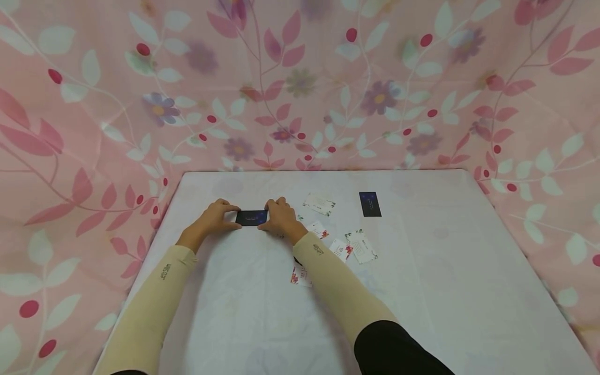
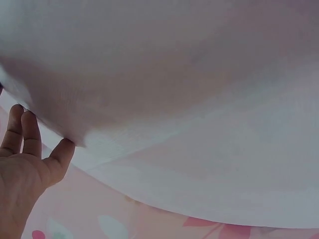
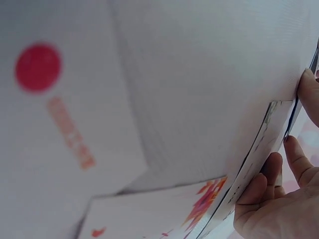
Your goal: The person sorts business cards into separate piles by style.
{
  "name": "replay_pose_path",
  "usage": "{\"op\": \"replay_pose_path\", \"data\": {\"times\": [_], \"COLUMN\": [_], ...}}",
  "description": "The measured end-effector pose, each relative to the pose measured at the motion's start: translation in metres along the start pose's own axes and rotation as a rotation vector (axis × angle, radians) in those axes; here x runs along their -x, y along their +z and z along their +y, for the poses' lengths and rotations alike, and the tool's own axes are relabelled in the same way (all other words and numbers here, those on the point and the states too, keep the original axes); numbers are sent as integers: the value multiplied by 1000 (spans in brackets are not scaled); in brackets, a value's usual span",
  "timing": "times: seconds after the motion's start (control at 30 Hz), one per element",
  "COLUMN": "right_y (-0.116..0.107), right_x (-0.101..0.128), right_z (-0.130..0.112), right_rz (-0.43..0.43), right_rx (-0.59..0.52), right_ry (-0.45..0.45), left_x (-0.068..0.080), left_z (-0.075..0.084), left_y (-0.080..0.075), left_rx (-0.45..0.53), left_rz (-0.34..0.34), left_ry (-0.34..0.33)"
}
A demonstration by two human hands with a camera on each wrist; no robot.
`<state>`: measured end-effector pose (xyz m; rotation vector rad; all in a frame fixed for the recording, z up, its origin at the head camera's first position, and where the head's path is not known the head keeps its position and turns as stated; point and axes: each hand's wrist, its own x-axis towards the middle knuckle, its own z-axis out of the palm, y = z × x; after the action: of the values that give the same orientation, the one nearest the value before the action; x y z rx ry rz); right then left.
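Observation:
A dark blue business card [image 1: 251,217] with small pale print lies level between both hands on the left half of the table. My left hand [image 1: 216,216] holds its left end, thumb at the near corner and fingertips at the far corner. At the opposite end, my right hand [image 1: 281,217] grips the card the same way, covering its right edge. The right wrist view catches the card as a thin dark edge [image 3: 293,117] by the thumb and index finger. In the left wrist view the left hand [image 2: 30,154] has its fingertips at the table surface, with the card mostly out of frame.
White cards with green leaves [image 1: 320,204] and with red flowers [image 1: 340,250] lie scattered and partly overlapping right of the hands, some under the right forearm. Another dark blue card [image 1: 370,204] lies farther right. A white cloth covers the table [image 1: 445,271]; a pink floral curtain [image 1: 300,94] surrounds it.

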<state>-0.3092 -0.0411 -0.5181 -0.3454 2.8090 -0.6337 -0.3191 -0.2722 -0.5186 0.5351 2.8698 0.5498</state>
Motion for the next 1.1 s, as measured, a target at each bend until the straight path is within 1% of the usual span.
{"op": "replay_pose_path", "data": {"times": [0.13, 0.33, 0.5, 0.73, 0.97, 1.1], "right_y": [0, 2, -2, -3, -3, -4], "right_x": [0, 0, 1, 0, 0, 0], "right_z": [0, 0, 0, 2, 2, 2], "right_rz": [-7, -23, -26, -40, -51, -59], "right_rx": [-11, -20, -49, -61, -87, -101], "right_ry": [10, 11, 20, 22, 26, 21], "left_x": [0, 3, 1, 1, 3, 4], "left_z": [0, 0, 1, -1, 1, 1], "left_y": [0, 0, 0, 1, 0, 0], "left_rx": [4, 9, 28, 19, 32, 16], "left_rz": [4, 1, 8, 14, 15, 6], "left_ry": [13, 13, 19, 24, 9, 4]}}
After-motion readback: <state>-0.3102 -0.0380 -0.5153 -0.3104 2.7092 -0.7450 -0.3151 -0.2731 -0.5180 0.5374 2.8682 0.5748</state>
